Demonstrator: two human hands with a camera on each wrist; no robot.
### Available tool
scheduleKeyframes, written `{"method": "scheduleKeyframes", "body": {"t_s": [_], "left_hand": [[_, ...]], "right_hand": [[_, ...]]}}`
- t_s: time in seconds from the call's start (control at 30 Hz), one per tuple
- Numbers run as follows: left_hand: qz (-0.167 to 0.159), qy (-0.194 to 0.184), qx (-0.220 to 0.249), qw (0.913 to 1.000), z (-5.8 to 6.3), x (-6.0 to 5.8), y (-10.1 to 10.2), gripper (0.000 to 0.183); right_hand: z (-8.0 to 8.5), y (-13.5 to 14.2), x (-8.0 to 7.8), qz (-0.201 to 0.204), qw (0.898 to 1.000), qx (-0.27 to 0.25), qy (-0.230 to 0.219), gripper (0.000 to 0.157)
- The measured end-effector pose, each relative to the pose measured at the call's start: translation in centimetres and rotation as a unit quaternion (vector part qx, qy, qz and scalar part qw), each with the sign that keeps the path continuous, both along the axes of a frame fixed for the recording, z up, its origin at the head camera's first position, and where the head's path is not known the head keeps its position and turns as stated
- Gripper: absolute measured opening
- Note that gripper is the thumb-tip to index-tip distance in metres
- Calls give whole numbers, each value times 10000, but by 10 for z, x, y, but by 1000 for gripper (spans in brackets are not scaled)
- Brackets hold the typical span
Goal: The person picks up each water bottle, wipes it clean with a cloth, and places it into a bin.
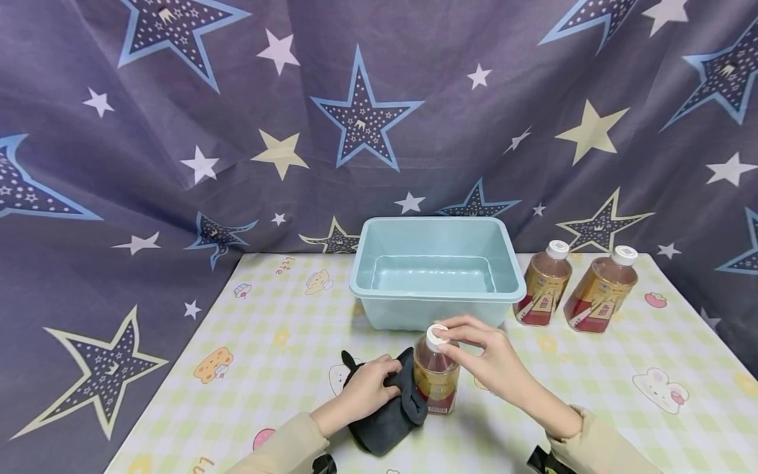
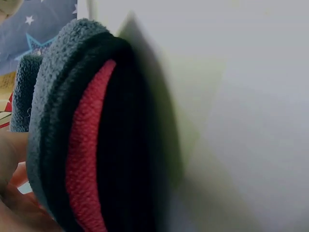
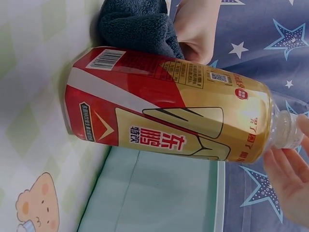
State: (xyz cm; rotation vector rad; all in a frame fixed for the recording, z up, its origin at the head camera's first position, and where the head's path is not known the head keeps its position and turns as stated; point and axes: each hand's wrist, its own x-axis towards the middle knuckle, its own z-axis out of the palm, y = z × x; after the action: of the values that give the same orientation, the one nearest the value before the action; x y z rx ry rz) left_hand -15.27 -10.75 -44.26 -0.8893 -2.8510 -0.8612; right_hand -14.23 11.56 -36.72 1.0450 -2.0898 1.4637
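"Where's the bottle (image 1: 437,378)?"
"Well in from the desk's (image 1: 284,309) far edge; right grip (image 1: 485,347) pinching its cap (image 1: 436,338), left grip (image 1: 373,390) grasping dark cloth (image 1: 383,424) against it."
"All dark?"
"Only the left-wrist view shows its red strip (image 2: 86,154)."

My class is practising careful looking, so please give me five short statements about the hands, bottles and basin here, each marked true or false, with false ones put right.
1. The right hand holds a bottle by its white cap. True.
2. The left hand is empty. False: it grips a dark cloth item.
3. Two other bottles stand right of the basin. True.
4. The basin contains one bottle. False: no bottle is in it.
5. The held bottle's label is partly red. True.
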Motion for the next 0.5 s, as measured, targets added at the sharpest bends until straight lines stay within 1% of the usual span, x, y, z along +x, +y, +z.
{"method": "scheduleKeyframes", "body": {"t_s": [0.1, 0.23, 0.33, 0.5], "left_hand": [[-67, -142, 273, 9995, 2, -1, -2, 14], [-147, -245, 687, 9972, 12, 0, -4, 13], [-153, -196, 856, 9960, 21, 1, -5, 12], [-95, -94, 1072, 9942, 35, 4, -4, 12]], "right_hand": [[0, 0, 0, 9, 10000, -15, -5, 24], [1, 0, 1, 30, 10000, -11, 15, 23], [2, 0, 0, 32, 10000, 14, -14, 22], [1, 1, 0, 5, 9998, 81, -194, 20]]}}
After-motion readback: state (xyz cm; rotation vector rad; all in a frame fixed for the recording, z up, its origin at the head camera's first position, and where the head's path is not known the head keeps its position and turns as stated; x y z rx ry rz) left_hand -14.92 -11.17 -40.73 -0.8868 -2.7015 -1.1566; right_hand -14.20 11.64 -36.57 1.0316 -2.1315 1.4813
